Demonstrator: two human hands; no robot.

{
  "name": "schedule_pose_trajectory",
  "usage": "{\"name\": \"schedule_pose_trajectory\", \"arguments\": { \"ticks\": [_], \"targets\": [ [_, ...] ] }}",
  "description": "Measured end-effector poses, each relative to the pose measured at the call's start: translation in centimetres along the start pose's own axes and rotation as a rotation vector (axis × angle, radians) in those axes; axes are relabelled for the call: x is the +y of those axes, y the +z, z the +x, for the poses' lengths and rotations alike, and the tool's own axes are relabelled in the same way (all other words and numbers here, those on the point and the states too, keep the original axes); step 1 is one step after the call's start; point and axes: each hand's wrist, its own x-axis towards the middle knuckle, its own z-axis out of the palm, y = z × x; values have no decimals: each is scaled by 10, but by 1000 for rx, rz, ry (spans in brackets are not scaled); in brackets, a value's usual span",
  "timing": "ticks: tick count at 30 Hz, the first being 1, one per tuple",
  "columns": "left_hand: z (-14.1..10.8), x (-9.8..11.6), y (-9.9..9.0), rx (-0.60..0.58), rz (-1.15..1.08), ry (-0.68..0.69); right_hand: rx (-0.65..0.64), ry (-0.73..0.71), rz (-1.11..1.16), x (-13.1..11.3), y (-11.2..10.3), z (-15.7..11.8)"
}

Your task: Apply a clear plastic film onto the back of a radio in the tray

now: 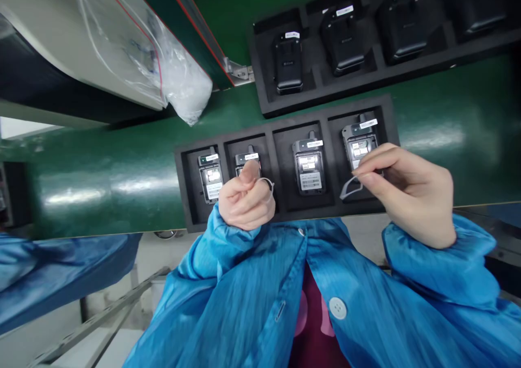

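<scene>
Fingertips [362, 171] of the right hand [419, 194] pinch a pale loop [350, 192].

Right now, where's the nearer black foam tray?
The tray is central in the head view, on the green table, beneath your left hand and right fingertips.

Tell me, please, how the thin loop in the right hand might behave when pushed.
The thin loop is likely light and flexible, its band being slender. It may twist, since the right hand pinches only one end.
</scene>
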Motion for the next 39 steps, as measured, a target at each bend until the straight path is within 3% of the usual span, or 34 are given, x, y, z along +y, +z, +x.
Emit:
{"name": "schedule_pose_trajectory", "arguments": {
  "ticks": [6,9,12,15,21,25,28,34,39],
  "targets": [
    [-1,-2,-3,67,109,3,68,41,-40,5,7,-2],
    [3,-6,5,58,144,-43,-47,15,6,3,17,1],
    [10,-10,12,-32,149,-90,-234,-10,52,0,28,6],
    [14,-13,14,-145,86,-132,-308,-27,112,-3,38,11],
    [15,-16,16,-300,-64,-188,-310,-173,53,-5,53,13],
    [14,-13,18,-252,-20,-194,-254,-198,95,-6,53,15],
    [14,-11,18,-161,99,-171,-290,-105,211,-8,47,17],
    [16,-18,22,-7,476,8,-447,273,591,-5,40,19],
    [18,-29,25,88,715,176,-407,397,801,1,39,19]
  ]
}}
